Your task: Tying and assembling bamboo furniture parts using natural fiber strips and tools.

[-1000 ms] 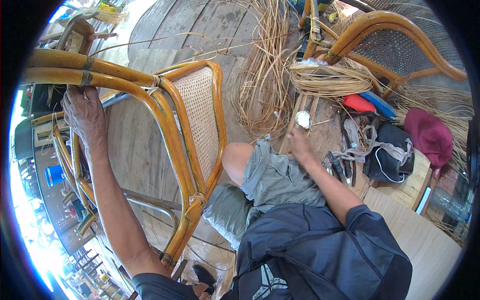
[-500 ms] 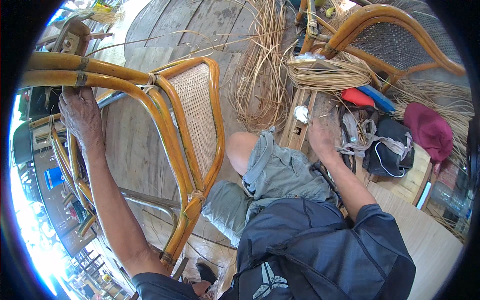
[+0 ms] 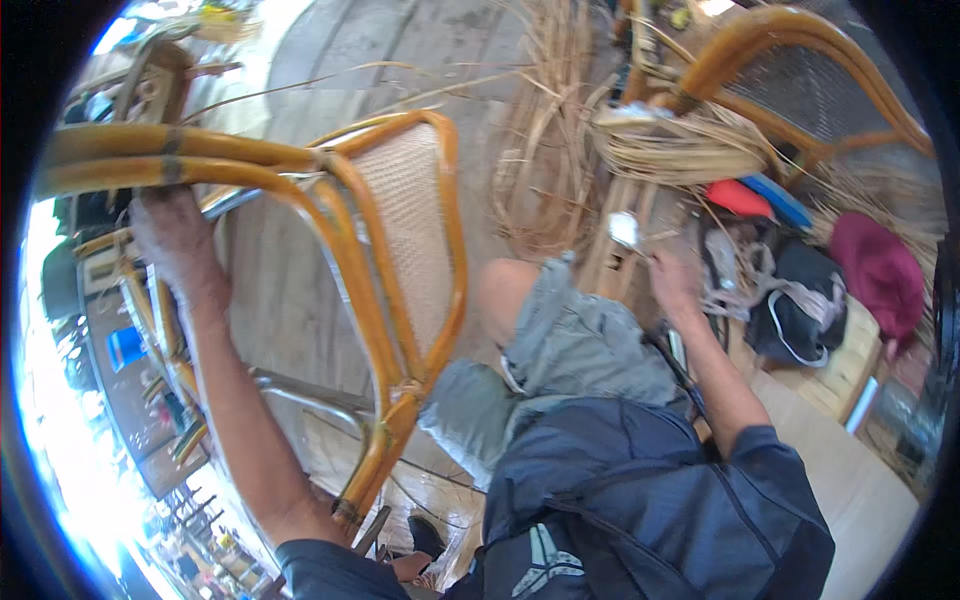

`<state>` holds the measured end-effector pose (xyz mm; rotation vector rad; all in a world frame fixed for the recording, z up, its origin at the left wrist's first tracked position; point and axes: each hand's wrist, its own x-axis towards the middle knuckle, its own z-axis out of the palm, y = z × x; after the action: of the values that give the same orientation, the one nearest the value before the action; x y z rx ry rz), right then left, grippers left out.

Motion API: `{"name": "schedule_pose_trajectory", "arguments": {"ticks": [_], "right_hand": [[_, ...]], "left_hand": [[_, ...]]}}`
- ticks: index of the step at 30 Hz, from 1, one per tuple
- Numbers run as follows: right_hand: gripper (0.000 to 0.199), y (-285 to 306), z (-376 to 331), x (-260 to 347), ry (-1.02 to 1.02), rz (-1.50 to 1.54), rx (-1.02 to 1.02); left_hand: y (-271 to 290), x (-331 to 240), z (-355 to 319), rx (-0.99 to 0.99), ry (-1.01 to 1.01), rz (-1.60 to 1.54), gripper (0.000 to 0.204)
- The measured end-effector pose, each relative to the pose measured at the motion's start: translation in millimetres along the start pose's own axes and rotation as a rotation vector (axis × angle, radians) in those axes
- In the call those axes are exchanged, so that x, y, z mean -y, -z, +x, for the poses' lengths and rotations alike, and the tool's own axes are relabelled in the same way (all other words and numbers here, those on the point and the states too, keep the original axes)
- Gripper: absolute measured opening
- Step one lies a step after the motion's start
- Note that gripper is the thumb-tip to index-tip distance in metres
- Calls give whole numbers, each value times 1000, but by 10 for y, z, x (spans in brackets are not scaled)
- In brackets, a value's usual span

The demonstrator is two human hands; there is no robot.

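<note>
A honey-coloured rattan chair (image 3: pixel 340 240) with a woven cane panel (image 3: pixel 405 190) leans on my left side. My left hand (image 3: pixel 180 240) is up against the underside of its doubled curved pole, by a dark binding, with the fingers curled and partly hidden. On the right, my right hand (image 3: pixel 676 278) is low over a wooden bench (image 3: pixel 612 255), fingers drawn together. Blur hides what they pinch, if anything. Just left of those fingers lies a small white lump (image 3: pixel 624 229).
Beyond my right hand rest a coiled bundle of cane strips (image 3: pixel 680 150), a red object (image 3: pixel 740 198), a blue object (image 3: pixel 778 203), a black bag (image 3: pixel 795 310) and a maroon cap (image 3: pixel 876 270). Loose strands (image 3: pixel 545 150) spread over the floor. Another rattan chair (image 3: pixel 800 60) stands far right.
The whole view has shifted, so things sit slightly further right, and it is blurrier. My right hand's fingers look more drawn together; my left hand stays at the chair pole.
</note>
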<state>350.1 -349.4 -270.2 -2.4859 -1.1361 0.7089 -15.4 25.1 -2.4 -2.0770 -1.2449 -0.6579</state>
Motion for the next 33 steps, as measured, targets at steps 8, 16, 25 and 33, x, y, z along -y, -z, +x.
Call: {"name": "schedule_pose_trajectory", "arguments": {"ticks": [8,16,25,33], "right_hand": [[19,-39,79,-287,133,448,-62],[17,578,535,2540,459,1219,147],[19,320,680,4042,665,1565,263],[15,317,725,4196,759,1473,34]], "left_hand": [[121,-293,-114,-30,-16,18,35],[140,-176,-61,-33,-22,-44,34],[110,-208,-74,-16,-29,-66,33],[28,-177,-112,-14,-45,-38,34]]}}
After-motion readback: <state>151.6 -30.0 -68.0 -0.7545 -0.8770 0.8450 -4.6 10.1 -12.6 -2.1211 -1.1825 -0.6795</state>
